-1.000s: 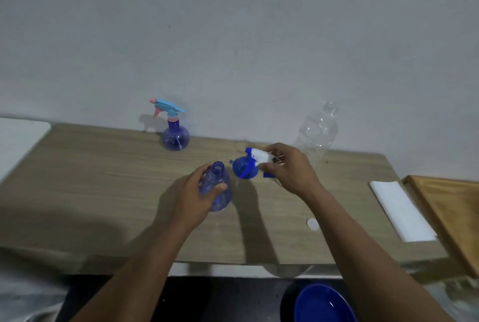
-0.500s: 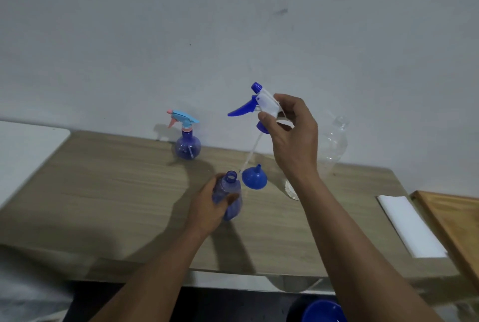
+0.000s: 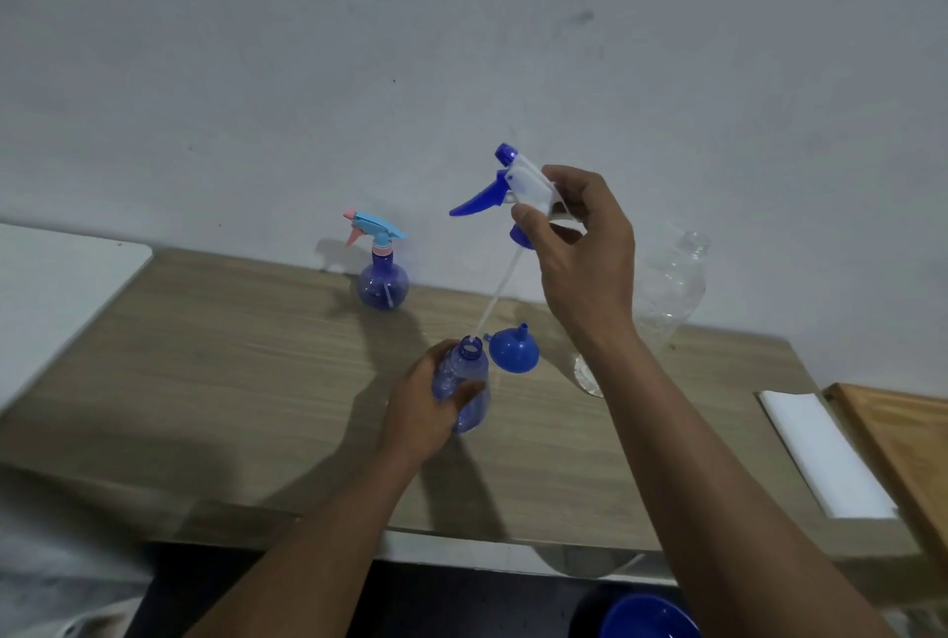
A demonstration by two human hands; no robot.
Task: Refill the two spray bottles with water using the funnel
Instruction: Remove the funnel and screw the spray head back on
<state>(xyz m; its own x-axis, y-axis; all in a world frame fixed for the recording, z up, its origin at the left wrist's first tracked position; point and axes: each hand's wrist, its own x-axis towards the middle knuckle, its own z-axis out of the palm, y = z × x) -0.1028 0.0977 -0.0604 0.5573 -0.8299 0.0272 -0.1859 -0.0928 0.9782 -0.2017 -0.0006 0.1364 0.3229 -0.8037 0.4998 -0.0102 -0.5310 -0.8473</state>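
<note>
My left hand (image 3: 420, 406) grips a small blue see-through spray bottle (image 3: 464, 381) standing uncapped on the wooden table (image 3: 231, 381). My right hand (image 3: 579, 247) holds its white and blue trigger head (image 3: 513, 186) high above the bottle, and the thin white dip tube (image 3: 495, 301) still reaches down to the bottle's mouth. A blue funnel (image 3: 513, 347) lies upside down just right of the bottle. A second blue spray bottle (image 3: 382, 278) with a light blue and pink trigger stands by the wall. A clear plastic water bottle (image 3: 667, 288) stands behind my right forearm.
A white folded cloth (image 3: 821, 452) lies at the table's right end beside a wooden board (image 3: 903, 442). A blue bowl (image 3: 651, 617) sits below the table's front edge. A white surface (image 3: 51, 288) adjoins the table on the left.
My right hand has lifted the trigger head from table height up off the bottle, drawing the dip tube almost out. My left hand kept hold of the bottle.
</note>
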